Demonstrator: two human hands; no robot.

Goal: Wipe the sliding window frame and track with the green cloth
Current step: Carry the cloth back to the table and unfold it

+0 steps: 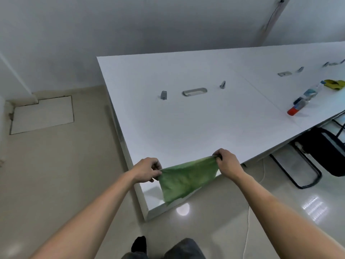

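A green cloth [184, 179] hangs stretched between both hands over the near corner of a long white table [186, 124]. My left hand [147, 170] pinches its left top corner. My right hand [226, 160] pinches the right top corner, a little higher and farther away. The cloth's lower part droops down past the table edge. No sliding window, frame or track is in view.
On the table's right end lie a plastic bottle with a red cap [302, 101] and a yellow-green cloth [334, 84]. Metal brackets [163, 95] and a cable slot [194, 91] sit mid-table. A black chair [321, 152] stands under the right side; a white cable [248, 221] runs on the floor.
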